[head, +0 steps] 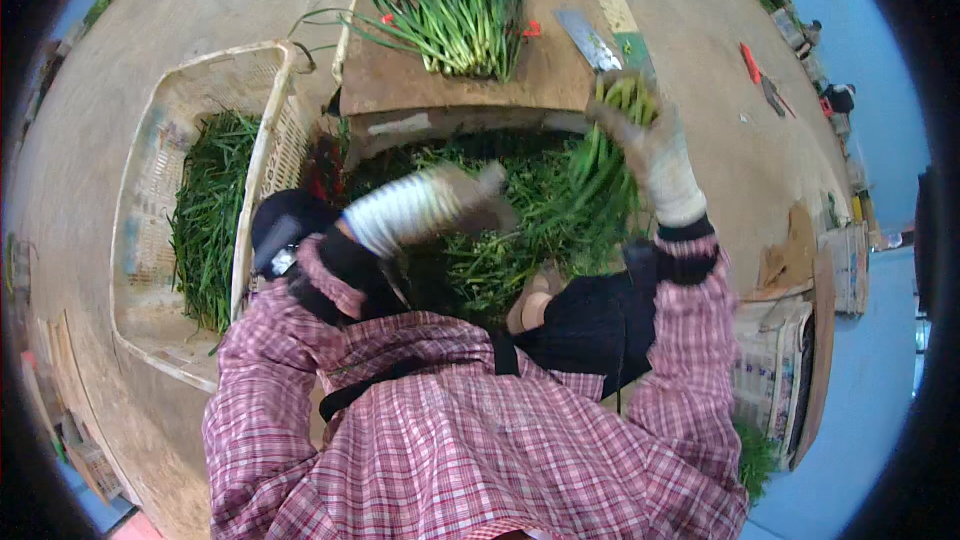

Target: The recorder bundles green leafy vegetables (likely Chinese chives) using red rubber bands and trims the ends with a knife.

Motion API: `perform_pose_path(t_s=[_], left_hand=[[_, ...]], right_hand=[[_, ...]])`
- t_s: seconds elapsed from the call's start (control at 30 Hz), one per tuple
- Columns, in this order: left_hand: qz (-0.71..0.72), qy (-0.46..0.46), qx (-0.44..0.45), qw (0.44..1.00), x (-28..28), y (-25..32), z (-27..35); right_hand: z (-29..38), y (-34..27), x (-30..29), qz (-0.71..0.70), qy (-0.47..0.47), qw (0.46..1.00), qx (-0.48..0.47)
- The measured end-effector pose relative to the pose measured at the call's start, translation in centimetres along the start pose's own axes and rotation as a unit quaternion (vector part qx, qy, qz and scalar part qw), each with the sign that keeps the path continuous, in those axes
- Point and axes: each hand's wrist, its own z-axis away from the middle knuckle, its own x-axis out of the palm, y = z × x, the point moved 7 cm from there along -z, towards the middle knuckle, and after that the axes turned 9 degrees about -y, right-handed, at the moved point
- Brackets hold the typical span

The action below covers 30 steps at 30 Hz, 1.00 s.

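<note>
My right hand, in a pale glove or sleeve, grips a bunch of green leafy stalks off the near right corner of a low wooden board. The leaf ends hang down, blurred by motion. Lower and to the left, my left hand, with a white striped cuff, is above a heap of loose green leaves. It is too blurred to show its fingers. On the board a large bundle of green onions or similar stalks lies with pale root ends towards me. A wide-bladed knife rests at its right.
At my left stands a white plastic crate with long green leaves in it. A red-handled tool lies on the concrete floor at the right. Another crate is beside my right arm. Several people and crates appear small along the far right.
</note>
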Motion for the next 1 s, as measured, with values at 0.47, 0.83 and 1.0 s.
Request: perform_pose_path(t_s=[0.47,0.83,1.0], left_hand=[[0.427,-0.138,0.153,0.880,11.4,3.3,-4.7],[-0.091,0.070,0.322,0.940,1.3,14.3,-6.9],[-0.157,0.094,0.372,0.910,-4.1,17.4,-10.5]], right_hand=[[17.6,-9.3,15.1,0.725,-0.223,0.408,-0.508],[6.5,-7.7,-5.7,-0.038,0.107,0.990,-0.079],[-2.2,-8.3,-6.6,-0.224,0.090,0.953,-0.182]])
